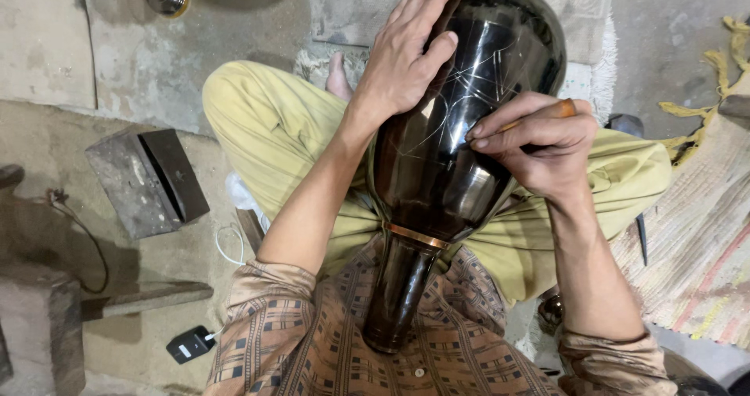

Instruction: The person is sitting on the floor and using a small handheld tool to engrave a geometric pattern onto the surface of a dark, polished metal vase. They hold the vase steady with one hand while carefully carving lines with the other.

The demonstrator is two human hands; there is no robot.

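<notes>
You sit cross-legged on rough, stained concrete floor (pixel 156 68); woven rag mat (pixel 695 240) at floor's right edge, dark metal block (pixel 148 179) at left. Glossy black vase (pixel 461 130), bulbous body, narrow neck toward your chest, copper band at shoulder, lies across your lap, thin scratched lines on surface. Your left hand (pixel 406 60) spread flat on vase body. Your right hand (pixel 539 142) pinches wooden-handled tool (pixel 547 113), tip touching vase.

Left hand (pixel 406 56) steadying black vase (pixel 461 146), right hand (pixel 539 146) engraving
</notes>
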